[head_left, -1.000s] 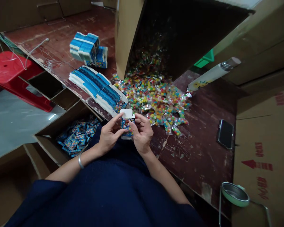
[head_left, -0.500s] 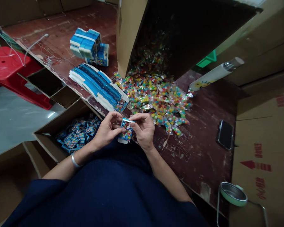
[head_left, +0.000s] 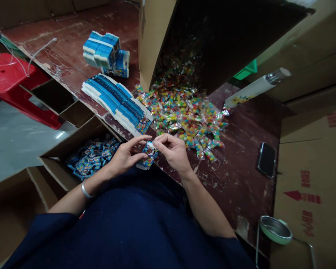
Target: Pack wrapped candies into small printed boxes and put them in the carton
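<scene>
My left hand (head_left: 127,155) grips a small blue printed cardboard box (head_left: 148,157) by its sides, thumb across the front. The box is tilted, with white flaps showing at both ends. The fingers of my right hand (head_left: 173,151) are pinched together at the box's upper flap; whether anything else is between them is hidden. Just beyond my hands lies a fanned row of flat, unfolded blue boxes (head_left: 117,101). To the right of that row spreads a heap of clear sachets (head_left: 184,116) filled with colourful candies.
A carton (head_left: 145,45) on its side spills the sachets. Bundled box blanks (head_left: 102,48) sit at the back left. Below left, an open carton (head_left: 56,170) holds many finished small boxes. A bottle (head_left: 249,91), a phone (head_left: 266,160) and a cup holder (head_left: 277,228) are on the right.
The small box has tilted over to the left in my left hand. My right hand has turned and shifted slightly right, its fingers now pinched at the top flap.
</scene>
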Demonstrator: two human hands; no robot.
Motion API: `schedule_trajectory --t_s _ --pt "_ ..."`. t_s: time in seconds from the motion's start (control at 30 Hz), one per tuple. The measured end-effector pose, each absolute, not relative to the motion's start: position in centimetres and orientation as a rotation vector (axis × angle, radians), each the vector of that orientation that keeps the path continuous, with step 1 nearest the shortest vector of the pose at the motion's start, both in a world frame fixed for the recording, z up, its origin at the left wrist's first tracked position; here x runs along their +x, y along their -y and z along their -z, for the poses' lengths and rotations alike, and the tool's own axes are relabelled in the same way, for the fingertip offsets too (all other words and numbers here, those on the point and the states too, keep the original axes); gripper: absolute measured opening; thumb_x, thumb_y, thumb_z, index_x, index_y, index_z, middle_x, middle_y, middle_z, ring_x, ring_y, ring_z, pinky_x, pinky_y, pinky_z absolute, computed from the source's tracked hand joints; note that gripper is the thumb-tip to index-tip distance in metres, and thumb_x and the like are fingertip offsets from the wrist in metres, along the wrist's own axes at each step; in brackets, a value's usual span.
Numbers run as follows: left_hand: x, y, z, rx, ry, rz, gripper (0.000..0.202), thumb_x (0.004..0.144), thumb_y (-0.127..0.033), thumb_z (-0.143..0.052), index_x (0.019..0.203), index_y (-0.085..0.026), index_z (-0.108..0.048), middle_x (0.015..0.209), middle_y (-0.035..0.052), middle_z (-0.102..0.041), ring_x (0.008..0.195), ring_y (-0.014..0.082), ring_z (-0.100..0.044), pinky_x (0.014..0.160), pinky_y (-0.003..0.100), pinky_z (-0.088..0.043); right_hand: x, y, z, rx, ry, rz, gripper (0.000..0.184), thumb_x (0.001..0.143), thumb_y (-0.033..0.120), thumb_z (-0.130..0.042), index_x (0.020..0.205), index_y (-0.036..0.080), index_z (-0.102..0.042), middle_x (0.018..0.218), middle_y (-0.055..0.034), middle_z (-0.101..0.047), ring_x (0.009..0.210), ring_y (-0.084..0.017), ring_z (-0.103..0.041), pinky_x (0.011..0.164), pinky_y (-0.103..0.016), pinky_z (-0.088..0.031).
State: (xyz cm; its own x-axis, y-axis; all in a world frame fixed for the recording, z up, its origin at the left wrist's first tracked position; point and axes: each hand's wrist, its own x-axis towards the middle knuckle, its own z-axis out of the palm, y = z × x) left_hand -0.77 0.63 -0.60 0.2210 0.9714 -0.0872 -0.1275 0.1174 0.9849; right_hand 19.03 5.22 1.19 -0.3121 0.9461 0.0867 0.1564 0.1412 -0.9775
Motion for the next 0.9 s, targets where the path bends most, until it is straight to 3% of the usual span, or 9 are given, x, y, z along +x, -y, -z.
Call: schedule_trajectory --t_s 0.1,0.23,0.33,0.43,0.53,0.6,0.7,0.8,0.9 --pt "-0.4 -0.3 1.1 1.079 -1.026 -0.996 0.037 0.082 -0.03 -0.08 0.117 -0.019 -0.071 0.094 0.0027 -0.07 0.075 0.0139 -0.068 0.069 0.023 -0.056 19.4 -4.0 -0.8 -1.02 1.751 -1.137 0.032 0.096 0.048 -0.068 0.079 0.022 -0.07 0.098 -0.0061 -0.075 0.083 -0.018 -0.07 0.072 -0.032 -0.059" --pt "0.2 0.2 2.6 0.963 -0.991 -0.953 0.039 0.074 -0.035 -0.086 0.102 -0.018 -0.064 0.096 0.0024 -0.067 0.079 0.015 -0.067 0.073 0.026 -0.057 21.2 -3.5 0.7 -1.001 1.944 -0.986 0.027 0.101 0.046 -0.062 0.093 0.023 -0.075 0.106 -0.0079 -0.076 0.098 -0.022 -0.073 0.081 -0.036 -0.062" --pt "-0.1 0.1 3.3 1.001 -0.959 -0.815 0.043 0.071 -0.035 -0.087 0.093 -0.019 -0.054 0.09 -0.0013 -0.061 0.077 0.0135 -0.064 0.072 0.026 -0.056 22.6 -4.9 2.5 -1.319 1.96 -0.678 0.022 0.1 0.039 -0.062 0.105 0.023 -0.075 0.105 -0.009 -0.075 0.085 -0.022 -0.072 0.071 -0.035 -0.061" --pt "-2.0 -0.5 2.9 1.322 -0.98 -0.618 0.042 0.074 -0.028 -0.081 0.11 -0.02 -0.06 0.095 0.0 -0.064 0.074 0.013 -0.061 0.07 0.024 -0.052 23.1 -7.0 3.9 -1.469 2.08 -0.438 0.029 0.096 0.028 -0.066 0.123 0.021 -0.071 0.11 -0.0107 -0.076 0.074 -0.022 -0.07 0.078 -0.04 -0.061" --pt "-4.4 -1.3 2.0 1.64 -0.886 -0.329 0.048 0.077 -0.026 -0.078 0.123 -0.023 -0.067 0.094 0.0019 -0.07 0.076 0.0169 -0.066 0.071 0.025 -0.05 22.6 -8.9 4.2 -1.47 2.278 -0.39 0.039 0.092 0.019 -0.069 0.131 0.021 -0.068 0.122 -0.0126 -0.075 0.09 -0.027 -0.073 0.087 -0.043 -0.059" --pt "-5.5 -1.6 1.4 1.735 -0.804 -0.175 0.035 0.079 -0.027 -0.077 0.113 -0.023 -0.073 0.091 0.0032 -0.074 0.08 0.02 -0.07 0.072 0.026 -0.05 22.2 -9.9 3.8 -1.507 2.389 -0.378 0.038 0.091 0.017 -0.069 0.128 0.022 -0.069 0.122 -0.0128 -0.074 0.098 -0.029 -0.072 0.085 -0.041 -0.058" --pt "-5.8 -1.8 0.8 1.702 -0.827 -0.154 0.02 0.086 -0.031 -0.072 0.102 -0.02 -0.074 0.095 0.0061 -0.077 0.083 0.0218 -0.072 0.073 0.027 -0.051 22.1 -10.7 2.9 -1.566 2.469 -0.444 0.023 0.089 0.019 -0.072 0.111 0.023 -0.073 0.105 -0.0092 -0.073 0.088 -0.027 -0.071 0.077 -0.037 -0.055" --pt "-4.8 -1.9 1.0 1.523 -0.96 -0.358 0.026 0.09 -0.038 -0.069 0.104 -0.017 -0.071 0.088 0.0063 -0.077 0.077 0.0211 -0.071 0.068 0.027 -0.051 22.5 -10.7 2.1 -1.494 2.377 -0.599 0.01 0.083 0.018 -0.077 0.088 0.022 -0.07 0.095 -0.0045 -0.069 0.07 -0.018 -0.065 0.071 -0.033 -0.053" --pt "-3.0 -1.9 1.7 1.42 -1.1 -0.593 0.034 0.084 -0.037 -0.075 0.11 -0.015 -0.071 0.085 0.0047 -0.075 0.072 0.0185 -0.067 0.065 0.026 -0.05 22.6 -9.7 1.1 -1.397 1.991 -0.765 0.018 0.085 0.027 -0.079 0.079 0.021 -0.063 0.078 0.0003 -0.067 0.057 -0.013 -0.06 0.059 -0.029 -0.051"
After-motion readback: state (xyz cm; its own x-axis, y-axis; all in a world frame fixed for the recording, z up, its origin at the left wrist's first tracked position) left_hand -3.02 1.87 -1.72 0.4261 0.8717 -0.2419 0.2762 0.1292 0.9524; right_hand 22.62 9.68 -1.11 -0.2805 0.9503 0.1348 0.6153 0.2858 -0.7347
